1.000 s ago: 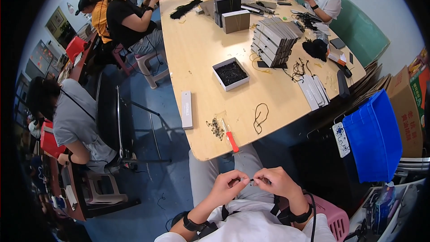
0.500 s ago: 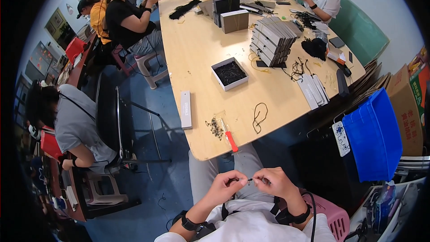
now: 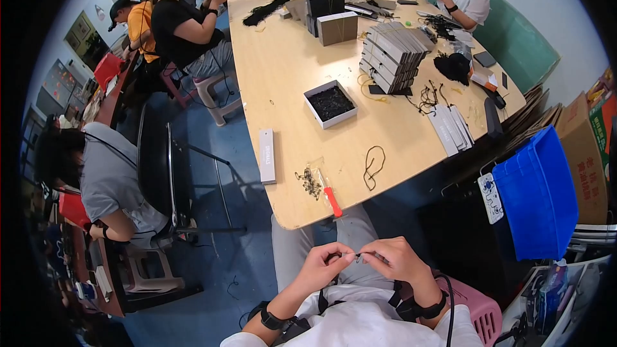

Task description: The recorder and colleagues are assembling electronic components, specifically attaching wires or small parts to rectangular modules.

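My left hand and my right hand meet over my lap, below the near edge of the wooden table. Both pinch a thin dark cord between their fingertips; its ends are too small to make out. On the table just ahead lie a looped black cord, a red-handled tool and a small pile of dark metal bits on clear plastic.
A flat grey tag box and an open white box of black cords sit further up the table, with stacked grey boxes. A blue bin stands at the right, a pink basket beside me. Other people sit around.
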### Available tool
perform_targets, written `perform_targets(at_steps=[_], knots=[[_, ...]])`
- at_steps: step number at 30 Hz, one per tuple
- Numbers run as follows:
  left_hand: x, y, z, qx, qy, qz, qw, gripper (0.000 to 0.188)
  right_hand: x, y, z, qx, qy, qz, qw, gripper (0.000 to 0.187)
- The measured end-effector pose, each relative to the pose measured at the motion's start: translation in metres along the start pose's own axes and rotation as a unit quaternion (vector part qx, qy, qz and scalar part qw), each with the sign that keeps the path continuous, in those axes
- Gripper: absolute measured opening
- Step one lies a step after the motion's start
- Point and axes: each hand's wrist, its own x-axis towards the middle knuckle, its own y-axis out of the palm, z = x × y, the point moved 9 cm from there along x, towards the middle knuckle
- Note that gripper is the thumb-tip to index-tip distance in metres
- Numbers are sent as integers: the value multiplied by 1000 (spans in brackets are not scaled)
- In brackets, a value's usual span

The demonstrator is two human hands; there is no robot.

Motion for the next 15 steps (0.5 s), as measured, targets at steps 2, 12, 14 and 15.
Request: perform_targets(at_steps=[2,12,14,15], knots=[[1,0,1,3,-3,3,1000,12,-2,2,-4,2,0,2,1000,12],[-1,5,6,-37,-30,29,998,12,-2,-1,5,-36,-39,-24,998,14],[-1,8,4,-42,-26,37,998,11,-1,-3,9,-29,-48,-50,997,12],[-2,9,3,-35,-25,38,998,11,-1,-7,11,-22,-58,-76,995,11]])
